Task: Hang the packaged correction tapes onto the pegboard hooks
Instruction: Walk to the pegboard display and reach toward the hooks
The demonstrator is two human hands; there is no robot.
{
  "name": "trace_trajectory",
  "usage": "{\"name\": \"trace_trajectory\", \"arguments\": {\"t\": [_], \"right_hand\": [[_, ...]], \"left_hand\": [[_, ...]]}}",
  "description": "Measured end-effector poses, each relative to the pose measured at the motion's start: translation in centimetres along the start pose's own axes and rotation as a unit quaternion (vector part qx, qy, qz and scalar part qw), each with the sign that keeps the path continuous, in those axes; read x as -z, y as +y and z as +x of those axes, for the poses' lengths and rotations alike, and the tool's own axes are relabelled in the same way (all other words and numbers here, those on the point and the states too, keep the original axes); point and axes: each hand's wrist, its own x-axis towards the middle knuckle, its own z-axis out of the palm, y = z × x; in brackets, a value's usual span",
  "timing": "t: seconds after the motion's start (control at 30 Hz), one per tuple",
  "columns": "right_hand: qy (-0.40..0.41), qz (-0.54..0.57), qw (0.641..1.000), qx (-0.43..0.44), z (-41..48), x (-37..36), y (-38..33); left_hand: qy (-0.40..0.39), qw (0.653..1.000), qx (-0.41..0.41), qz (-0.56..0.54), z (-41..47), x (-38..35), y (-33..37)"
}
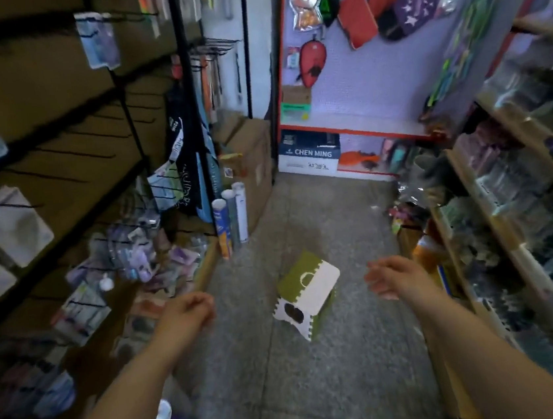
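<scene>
The left grip (190,310) reaches forward at lower centre-left of the frame, fingers loosely curled under, with nothing seen in them. The right grip (391,277) is held out at about the same height at centre-right, fingers relaxed and slightly spread, also holding nothing. Both bare forearms run in from the bottom edge.

The packaged correction tapes (128,253) appear to be among the blurred cluster of small packets on the lower part of the left rack. This cluster is up and to the left of the left grip, near it but not touching. Motion blur makes it impossible to tell one packet from another. More packets lie lower along the same rack, down the left edge of the frame. Above them, rows of black pegboard hooks (72,153) stick out from the brown backing. Many are bare, and a few carry pale packets at upper left.

Between the two grips, on the grey floor (287,380), stands a green and white folding stool (307,295), tilted in the view. Behind it, upright rolled tubes (231,218) stand beside a cardboard box (252,157). At the far end, a red-framed white pegboard (373,71) holds coloured pouches. A wooden shelf (513,244) crowded with goods runs down the right side.
</scene>
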Motion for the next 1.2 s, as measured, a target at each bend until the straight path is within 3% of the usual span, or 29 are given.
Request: {"name": "trace_trajectory", "arguments": {"t": [0.3,0.67,0.9,1.2], "right_hand": [[-0.053,-0.023,0.998,0.017,16.7,-6.8,-8.7],[-0.221,-0.12,0.965,0.077,34.4,-16.8,-19.7],[-0.343,-0.168,0.915,0.132,38.9,-26.7,-23.3],[-0.412,-0.206,0.872,0.168,38.8,-36.4,-27.8]], "left_hand": [[0.01,1.0,0.018,-0.016,16.7,0.8,4.6],[0.177,0.978,0.091,-0.056,28.9,3.3,5.9],[0.249,0.951,0.151,-0.102,32.0,7.2,4.2],[0.241,0.953,0.159,-0.089,36.3,11.7,4.2]]}}
